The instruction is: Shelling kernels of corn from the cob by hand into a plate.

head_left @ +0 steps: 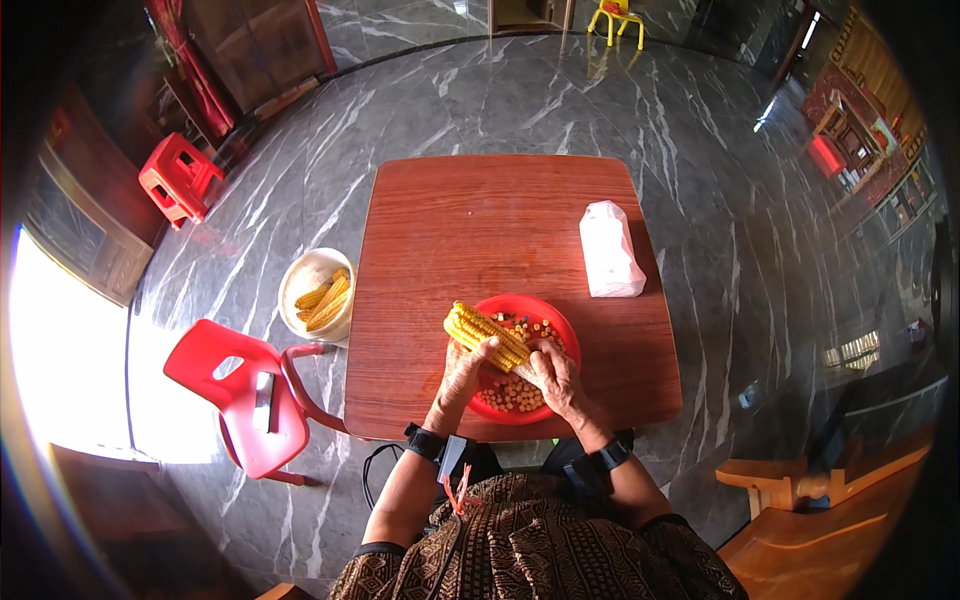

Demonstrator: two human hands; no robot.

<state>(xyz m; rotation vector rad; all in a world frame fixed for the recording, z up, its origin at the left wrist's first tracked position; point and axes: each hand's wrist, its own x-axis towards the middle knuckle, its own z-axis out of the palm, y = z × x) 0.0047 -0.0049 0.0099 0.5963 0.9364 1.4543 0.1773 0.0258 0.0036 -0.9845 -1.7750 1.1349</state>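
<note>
An ear of corn [487, 334] slants over a red bowl [570, 330], its yellow kernels toward the upper left and a pale, bare stretch of cob at the lower right. My left hand [464, 368] is closed around its kernelled part from below, thumb on top. Gripping the bare end is my right hand [556, 378], its fingers curled close to where the kernels stop. Loose corn kernels [512, 394] lie in the bowl beneath both hands. The bowl stands on the near part of a reddish-brown wooden table [470, 220].
A white plastic packet [610, 252] lies at the table's right. On the floor to the left stands a white bucket [291, 287] holding several corn ears [326, 300]. Near it is a red chair [240, 390] with a dark flat object on its seat. A red stool [180, 180] stands farther off.
</note>
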